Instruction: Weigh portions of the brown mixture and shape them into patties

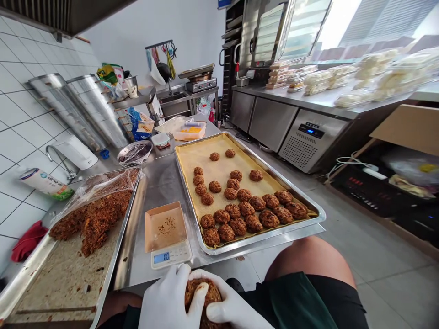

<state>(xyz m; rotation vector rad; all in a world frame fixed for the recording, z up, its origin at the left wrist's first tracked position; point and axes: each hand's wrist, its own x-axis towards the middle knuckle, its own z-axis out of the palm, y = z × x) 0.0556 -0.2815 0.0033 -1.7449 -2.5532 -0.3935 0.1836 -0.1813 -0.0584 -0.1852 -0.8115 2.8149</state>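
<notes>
Both my hands wear white gloves and are cupped together around one brown shredded ball (202,294) low in front of my lap. My left hand (168,301) wraps its left side, thumb over the top. My right hand (229,308) presses it from the right. Just above them stands a small digital scale (169,256) with a tan paper square (165,227) carrying a few crumbs. To the right lies a metal tray (308,203) lined with a yellow mat, holding several shaped brown balls (240,210). At left a metal tray (116,246) holds loose brown shredded mix (92,219) under plastic wrap.
The steel worktable (161,183) carries a foil-covered bowl (135,153), plastic containers (190,130) and bags further back. A tiled wall with a tap is at left. A steel counter with packaged goods, an oven rack and a cardboard box stand to the right across the floor.
</notes>
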